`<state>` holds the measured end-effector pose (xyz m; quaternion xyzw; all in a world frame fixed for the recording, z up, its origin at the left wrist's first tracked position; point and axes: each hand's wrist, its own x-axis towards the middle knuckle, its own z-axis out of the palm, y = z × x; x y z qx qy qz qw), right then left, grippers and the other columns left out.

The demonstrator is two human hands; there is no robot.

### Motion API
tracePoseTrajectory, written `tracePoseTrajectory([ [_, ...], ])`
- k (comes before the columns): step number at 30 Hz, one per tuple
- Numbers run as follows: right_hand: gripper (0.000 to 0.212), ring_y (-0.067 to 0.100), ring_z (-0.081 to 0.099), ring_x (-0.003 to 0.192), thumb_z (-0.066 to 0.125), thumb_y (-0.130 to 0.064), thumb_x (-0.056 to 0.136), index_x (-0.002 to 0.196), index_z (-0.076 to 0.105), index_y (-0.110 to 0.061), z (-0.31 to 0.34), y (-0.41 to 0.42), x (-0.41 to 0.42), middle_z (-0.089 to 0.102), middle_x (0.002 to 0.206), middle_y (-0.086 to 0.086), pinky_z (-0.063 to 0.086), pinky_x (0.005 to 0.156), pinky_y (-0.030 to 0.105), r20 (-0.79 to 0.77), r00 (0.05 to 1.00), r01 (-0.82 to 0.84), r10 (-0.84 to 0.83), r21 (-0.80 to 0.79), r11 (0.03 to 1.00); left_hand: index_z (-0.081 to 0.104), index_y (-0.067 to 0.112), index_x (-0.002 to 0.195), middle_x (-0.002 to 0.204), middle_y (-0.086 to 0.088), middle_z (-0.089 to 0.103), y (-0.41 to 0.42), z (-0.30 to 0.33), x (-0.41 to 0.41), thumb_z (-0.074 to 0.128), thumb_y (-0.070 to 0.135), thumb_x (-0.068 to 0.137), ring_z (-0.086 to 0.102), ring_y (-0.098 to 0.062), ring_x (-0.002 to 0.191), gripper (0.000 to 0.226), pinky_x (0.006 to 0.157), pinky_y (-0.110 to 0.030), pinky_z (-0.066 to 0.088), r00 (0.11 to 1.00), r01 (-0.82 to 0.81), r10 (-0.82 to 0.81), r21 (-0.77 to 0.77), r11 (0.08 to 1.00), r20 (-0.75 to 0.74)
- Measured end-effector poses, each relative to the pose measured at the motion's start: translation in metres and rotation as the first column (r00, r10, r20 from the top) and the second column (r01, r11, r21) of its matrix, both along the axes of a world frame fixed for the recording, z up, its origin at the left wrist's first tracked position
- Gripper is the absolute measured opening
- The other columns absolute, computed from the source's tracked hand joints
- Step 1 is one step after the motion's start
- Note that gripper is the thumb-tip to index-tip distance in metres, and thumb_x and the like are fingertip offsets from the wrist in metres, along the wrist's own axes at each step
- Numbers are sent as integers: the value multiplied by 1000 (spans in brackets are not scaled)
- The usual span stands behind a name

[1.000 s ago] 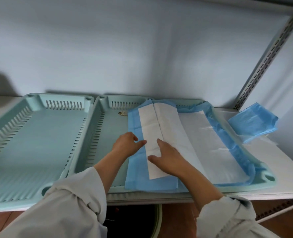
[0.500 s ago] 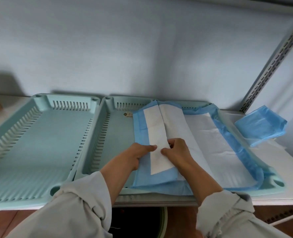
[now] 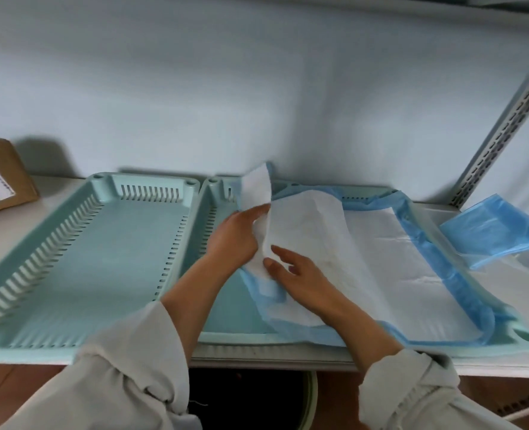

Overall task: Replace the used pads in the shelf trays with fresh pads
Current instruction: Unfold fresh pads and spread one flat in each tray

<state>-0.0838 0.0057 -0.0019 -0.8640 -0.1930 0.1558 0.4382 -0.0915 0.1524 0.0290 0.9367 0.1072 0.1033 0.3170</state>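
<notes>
Two trays sitting side by side on white shelf (image 3: 505, 287) against pale wall. Left hand (image 3: 237, 240) pinching pad (image 3: 381, 259) flap up in right tray (image 3: 216, 218); right hand (image 3: 300, 276) lying flat on it, fingers open. Left tray (image 3: 102, 243) bare.

Two bare forearms enter from the bottom edge, the left hand (image 3: 235, 240) toward eleven o'clock of the right hand (image 3: 300, 280), with no rings, watch or gloves showing on either. Both arms wear loose, pale grey-beige sleeves, the left sleeve (image 3: 126, 373) at seven o'clock of centre and the right sleeve (image 3: 412, 395) at five o'clock. Each sleeve is pushed up and bunched into soft gathered folds at the cuff.
</notes>
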Motion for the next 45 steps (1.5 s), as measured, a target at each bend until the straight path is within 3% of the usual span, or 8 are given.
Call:
tracePoseTrajectory([
  [7,58,14,18,146,36,-57,95,147,34,-31,-10,10,-14,23,157,0,14,117,30,-38,987,-159,155,-221,962,50,12,133,137,-7,46,41,13,-37,48,7,90,41,-25,129,43,97,-35,40,894,-102,365,675,731,-259],
  [12,45,12,32,139,41,-39,100,143,41,-25,-9,13,-9,36,151,-3,21,112,23,70,991,-100,115,-191,976,4,16,153,154,-18,-26,43,9,-40,37,12,93,-21,-36,144,69,116,-57,-2,882,-89,401,748,657,-248],
  [19,39,15,41,134,43,-18,100,139,46,-19,0,-2,8,46,146,-1,26,111,24,210,973,130,-90,-183,974,26,25,149,160,-3,15,-22,-16,-10,48,18,97,14,-24,148,57,118,-40,21,957,216,-127,347,913,-260],
  [28,51,30,42,132,49,-17,94,142,37,-7,1,-70,40,41,146,13,34,108,37,-31,892,428,-450,-261,866,34,21,147,152,-1,36,-96,-34,15,56,40,92,34,-19,139,62,114,-34,27,881,427,-427,-48,903,-205],
  [35,61,37,45,127,55,-29,94,141,32,3,-11,-116,57,42,142,21,39,103,41,-194,753,560,-629,-314,766,30,31,147,158,-2,16,-108,-46,15,57,54,86,26,-20,143,71,115,-38,27,838,480,-423,97,872,-345],
  [38,57,29,60,102,61,-28,91,134,38,1,-10,-125,58,53,128,19,49,79,34,-253,739,543,-625,-324,774,31,32,146,158,3,16,-105,-45,19,56,52,88,28,-19,142,66,113,-38,29,865,448,-383,156,880,-324],
  [41,28,15,54,62,65,-20,89,96,47,1,-11,-133,55,61,91,14,37,46,21,-316,766,451,-559,-356,819,35,29,144,154,5,27,-103,-45,19,56,49,89,33,-16,139,62,112,-35,33,871,455,-398,166,875,-288],
  [45,26,13,42,48,63,-20,86,69,49,-6,-9,-132,51,50,58,5,35,39,18,-317,805,343,-502,-441,829,42,26,134,136,1,48,-103,-46,19,58,45,88,51,-17,120,53,99,-33,44,885,431,-392,122,894,-252],
])
